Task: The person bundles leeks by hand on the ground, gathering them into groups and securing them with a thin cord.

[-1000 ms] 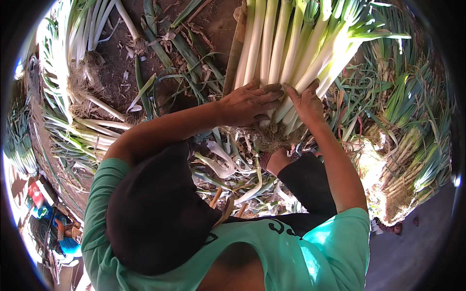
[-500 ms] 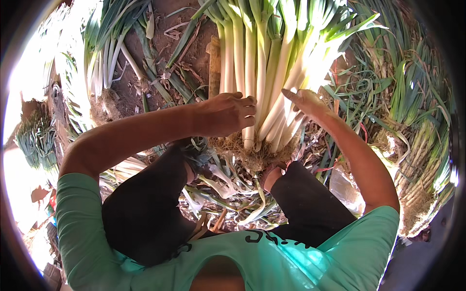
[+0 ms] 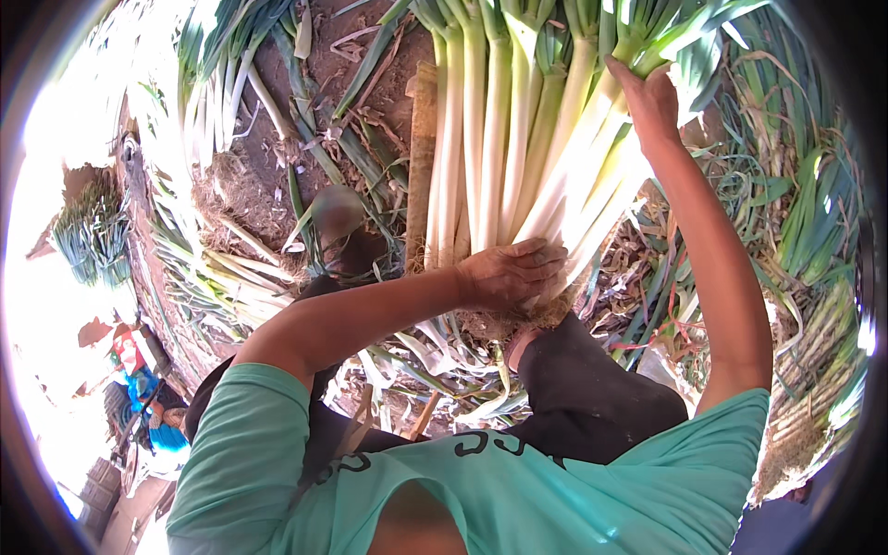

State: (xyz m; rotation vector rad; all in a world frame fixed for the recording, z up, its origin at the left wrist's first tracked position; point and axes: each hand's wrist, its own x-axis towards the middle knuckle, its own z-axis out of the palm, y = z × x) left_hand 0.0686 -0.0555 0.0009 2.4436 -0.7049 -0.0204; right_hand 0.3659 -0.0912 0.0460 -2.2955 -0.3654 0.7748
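A thick bunch of leeks (image 3: 476, 139) stands in front of me, pale shafts toward me and green leaves toward the far edge. My left hand (image 3: 513, 273) is closed around the lower ends of several shafts, just above the tangled roots (image 3: 499, 324). Farther up on the right, my right hand (image 3: 652, 102) grips a leek where the white shaft turns green. Its fingers are partly hidden behind the stalk. Bright sunlight washes out the shafts between my two hands.
Bundled thin green onions (image 3: 805, 361) line the right side. Another leek bunch (image 3: 217, 102) lies at the far left, beside loose stalks. A yellowish board (image 3: 422, 166) borders the leeks. Trimmed leaves (image 3: 444, 370) litter the ground between my legs.
My left hand has gone from mid-shaft down to the root ends. My right hand has moved up and away along the leeks to their green part. The view has shifted slightly.
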